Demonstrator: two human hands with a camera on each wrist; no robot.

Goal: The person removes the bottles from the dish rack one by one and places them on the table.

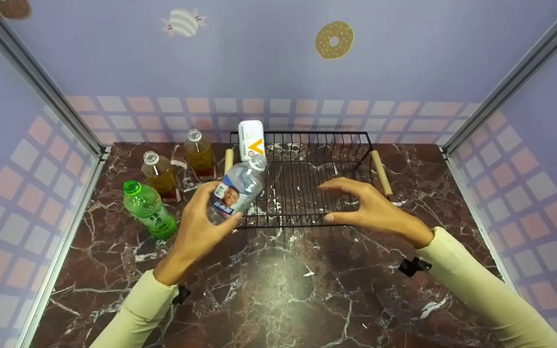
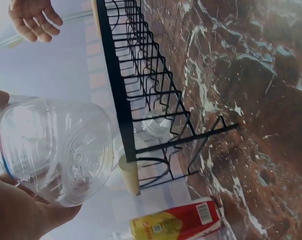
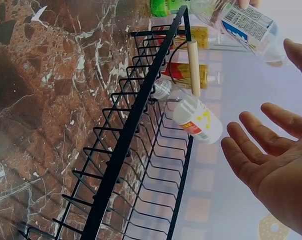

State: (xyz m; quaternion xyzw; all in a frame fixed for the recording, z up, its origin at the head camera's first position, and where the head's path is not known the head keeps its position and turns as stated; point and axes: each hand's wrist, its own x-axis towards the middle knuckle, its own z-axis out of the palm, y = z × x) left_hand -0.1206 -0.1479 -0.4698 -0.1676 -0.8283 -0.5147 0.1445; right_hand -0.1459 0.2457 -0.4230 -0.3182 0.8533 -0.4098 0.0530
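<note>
My left hand (image 1: 198, 224) grips a clear plastic bottle (image 1: 245, 181) with a blue picture label, fingers and thumb around its body. The bottle is tilted, neck pointing up and to the right, over the left end of a black wire rack (image 1: 302, 225). In the left wrist view its ribbed base faces the camera. Fingers apart, my right hand (image 1: 370, 205) hovers above the rack's right part and holds nothing. A white-wrapped bottle (image 3: 198, 120) sits upside down in the rack's left end, its clear neck down among the wires.
Left of the rack stand a green bottle (image 1: 150, 210) and two amber bottles, one nearer (image 1: 160, 176) and one farther back (image 1: 201, 154). Wooden handles (image 1: 381, 173) flank the rack. Patterned wall panels (image 1: 278, 72) enclose the marbled tabletop (image 1: 278, 290) behind and on both sides.
</note>
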